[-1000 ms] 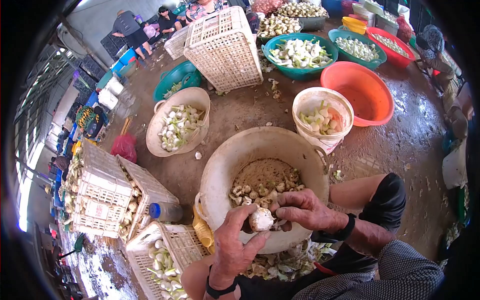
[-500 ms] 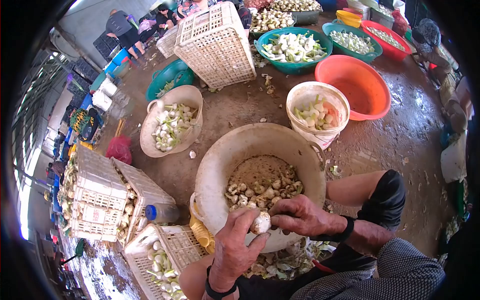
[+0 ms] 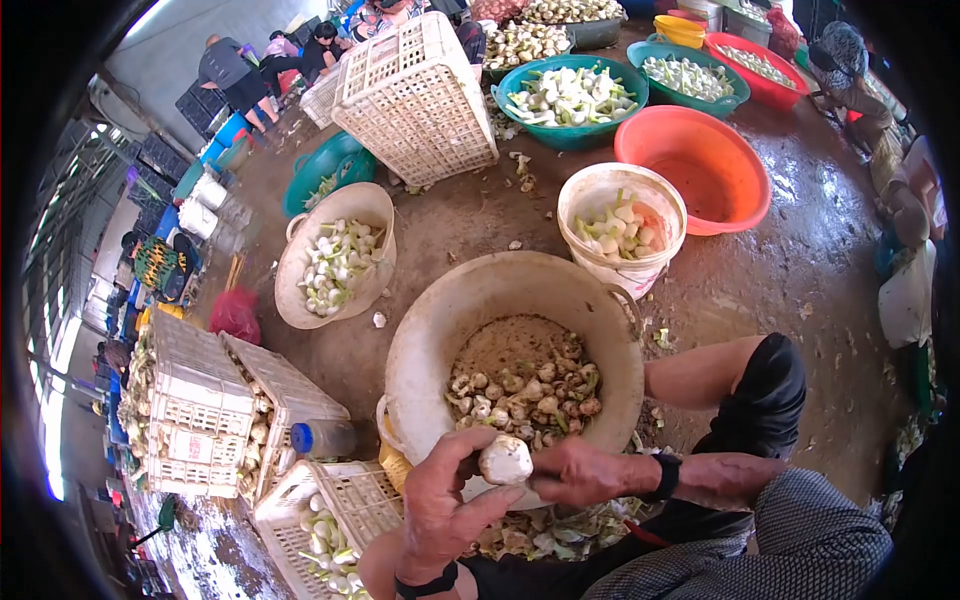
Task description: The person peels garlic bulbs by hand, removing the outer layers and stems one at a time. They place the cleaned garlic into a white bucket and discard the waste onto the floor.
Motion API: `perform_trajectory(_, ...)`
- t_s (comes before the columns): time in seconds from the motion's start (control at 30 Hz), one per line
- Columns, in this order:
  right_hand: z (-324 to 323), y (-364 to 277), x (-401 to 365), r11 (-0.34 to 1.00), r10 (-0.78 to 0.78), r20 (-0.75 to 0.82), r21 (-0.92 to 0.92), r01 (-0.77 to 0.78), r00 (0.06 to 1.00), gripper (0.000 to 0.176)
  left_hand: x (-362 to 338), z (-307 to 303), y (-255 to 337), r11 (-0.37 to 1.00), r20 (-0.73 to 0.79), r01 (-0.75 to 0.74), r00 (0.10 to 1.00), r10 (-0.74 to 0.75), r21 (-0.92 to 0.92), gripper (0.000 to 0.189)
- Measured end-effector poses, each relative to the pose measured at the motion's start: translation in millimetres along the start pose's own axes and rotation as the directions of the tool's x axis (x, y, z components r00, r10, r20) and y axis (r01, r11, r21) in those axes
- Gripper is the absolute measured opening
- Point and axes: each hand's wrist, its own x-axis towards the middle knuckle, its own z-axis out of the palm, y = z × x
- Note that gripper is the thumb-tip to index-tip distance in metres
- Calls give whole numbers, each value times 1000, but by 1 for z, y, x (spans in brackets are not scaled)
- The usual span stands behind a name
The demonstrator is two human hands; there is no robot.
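Note:
My left hand (image 3: pixel 443 508) grips a garlic bulb (image 3: pixel 506 461) between thumb and fingers; a pale, flat face of it shows upward. Close against the bulb's right side is my right hand (image 3: pixel 588 472). Its fingers are curled closed, and whatever they hold is hidden. Both hands are over the near rim of a large, dirty whitish tub (image 3: pixel 425 335). Inside that tub lies a heap of soil-stained garlic bulbs (image 3: pixel 530 392). Scattered peelings (image 3: pixel 560 532) lie below my hands, between my legs.
Beyond the tub stand a white bucket (image 3: pixel 572 205) with trimmed garlic, an orange basin (image 3: pixel 745 205) and a pale basket (image 3: pixel 290 275) of garlic. Crates (image 3: pixel 205 380) and a blue-capped bottle (image 3: pixel 330 438) stand on the left. A tall crate (image 3: pixel 415 110) and several people are further back.
The bulb has turned so that a pale, flat face shows. My hands have shifted slightly, the right one lower beside the bulb. The whole view has moved a little.

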Motion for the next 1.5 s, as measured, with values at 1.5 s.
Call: perform_trajectory(1.5,-48,-30,2,980,-106,-103,157,122,989,18,3,4,1,891,159,-129,985,65,435,47)
